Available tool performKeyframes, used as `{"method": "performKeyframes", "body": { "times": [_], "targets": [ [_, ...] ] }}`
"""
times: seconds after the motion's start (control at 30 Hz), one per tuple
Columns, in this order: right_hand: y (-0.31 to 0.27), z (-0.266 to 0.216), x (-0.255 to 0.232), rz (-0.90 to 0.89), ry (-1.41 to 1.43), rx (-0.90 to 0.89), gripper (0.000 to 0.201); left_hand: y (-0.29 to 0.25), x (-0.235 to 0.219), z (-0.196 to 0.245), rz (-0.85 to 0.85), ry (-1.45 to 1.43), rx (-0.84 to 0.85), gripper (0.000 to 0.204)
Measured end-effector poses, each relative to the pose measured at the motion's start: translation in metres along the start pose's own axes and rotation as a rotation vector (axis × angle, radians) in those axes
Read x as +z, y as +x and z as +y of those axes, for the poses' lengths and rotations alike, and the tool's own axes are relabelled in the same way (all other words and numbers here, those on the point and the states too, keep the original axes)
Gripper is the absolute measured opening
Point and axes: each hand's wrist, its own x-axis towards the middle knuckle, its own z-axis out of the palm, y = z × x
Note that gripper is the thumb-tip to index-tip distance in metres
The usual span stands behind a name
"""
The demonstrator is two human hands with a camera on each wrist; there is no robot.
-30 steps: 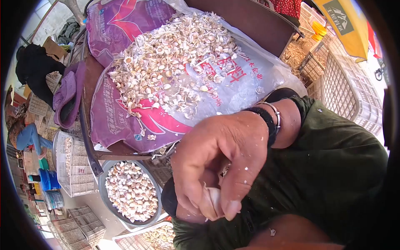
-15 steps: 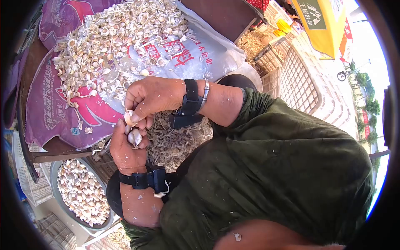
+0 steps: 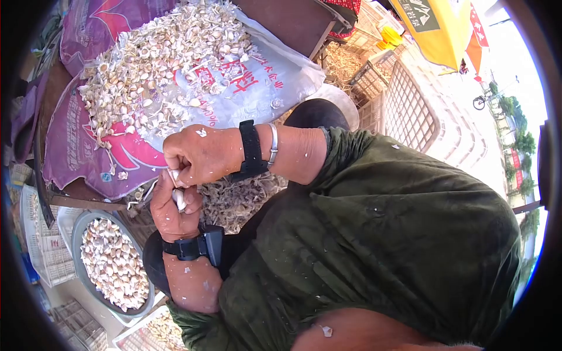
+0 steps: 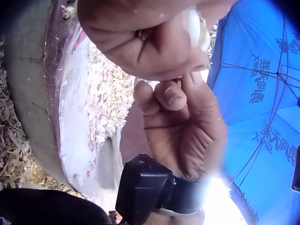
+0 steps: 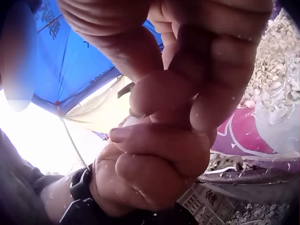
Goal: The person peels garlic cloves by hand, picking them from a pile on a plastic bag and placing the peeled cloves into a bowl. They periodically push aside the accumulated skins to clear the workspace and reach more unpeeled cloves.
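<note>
My right hand (image 3: 202, 155), with a black strap and a silver bracelet at its wrist, pinches a small pale piece of garlic (image 3: 174, 174) between thumb and fingers. Just below it in the head view, my left hand (image 3: 168, 212) holds a whitish garlic clove (image 3: 179, 200) in its curled fingers. The two hands meet at the fingertips near the edge of the plastic sacking. In the left wrist view, a white garlic clove (image 4: 193, 29) shows at the fingers of the nearer hand. Fingers hide most of the garlic in the right wrist view.
Loose garlic cloves and skins (image 3: 158, 64) cover the purple and white sacking (image 3: 70, 146). A grey basin (image 3: 76, 234) full of cloves stands below it. Dry peelings (image 3: 240, 202) lie between the knees. White plastic crates (image 3: 410, 105) stand at the right.
The right hand has gone from close before the camera down to the left hand, and its fingers have turned over the garlic. The head view has swung, bringing both arms into sight.
</note>
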Motion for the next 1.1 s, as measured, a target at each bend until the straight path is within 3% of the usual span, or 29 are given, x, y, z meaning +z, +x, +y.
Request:
{"method": "performKeyframes", "body": {
  "times": [0.07,0.2,0.27,0.33,0.4,0.47,0.53,0.6,0.8,0.83,0.93,1.0,1.1],
  "targets": [
    [-0.002,-0.008,0.003,0.001,-0.027,-0.012,0.017,-0.005,0.002,0.002,-0.027,-0.004,0.003,0.025],
    [-0.002,-0.025,0.006,0.009,-0.141,-0.152,0.011,-0.019,0.024,0.003,0.084,-0.057,0.045,0.028],
    [-0.001,-0.03,0.01,-0.123,-0.237,-0.233,0.01,-0.025,0.03,0.004,0.15,-0.089,0.101,0.03],
    [0.0,-0.032,0.013,-0.144,-0.193,-0.324,0.01,-0.034,0.013,0.012,0.186,-0.112,0.066,0.029],
    [-0.001,-0.033,0.016,-0.076,-0.024,-0.391,0.011,-0.044,-0.017,0.028,0.163,-0.154,0.152,0.028],
    [-0.001,-0.029,0.014,-0.093,-0.002,-0.396,0.012,-0.057,-0.055,0.061,-0.117,-0.22,0.213,0.034],
    [0.0,-0.024,0.009,-0.237,-0.082,-0.288,0.013,-0.082,-0.091,0.103,-0.045,-0.45,0.266,0.039],
    [0.002,-0.015,0.004,-0.274,-0.113,-0.264,0.012,-0.108,-0.08,0.133,0.382,-0.929,0.47,0.055],
    [0.014,0.047,-0.01,-0.239,-0.165,-0.177,0.009,-0.127,-0.072,0.143,0.573,-1.081,0.534,0.037],
    [0.02,0.059,-0.015,-0.21,-0.209,-0.132,0.009,-0.124,-0.071,0.141,0.576,-1.082,0.538,0.037],
    [0.043,0.099,-0.023,-0.15,-0.279,-0.026,0.007,-0.098,-0.055,0.129,0.183,-0.602,0.366,0.037],
    [0.064,0.123,-0.021,-0.119,-0.406,-0.077,0.006,-0.075,-0.037,0.118,-0.065,-0.281,0.24,0.038],
    [0.098,0.15,-0.013,-0.141,-0.541,-0.076,0.006,-0.029,0.017,0.096,0.069,-0.106,0.222,0.027]
  ]
}}
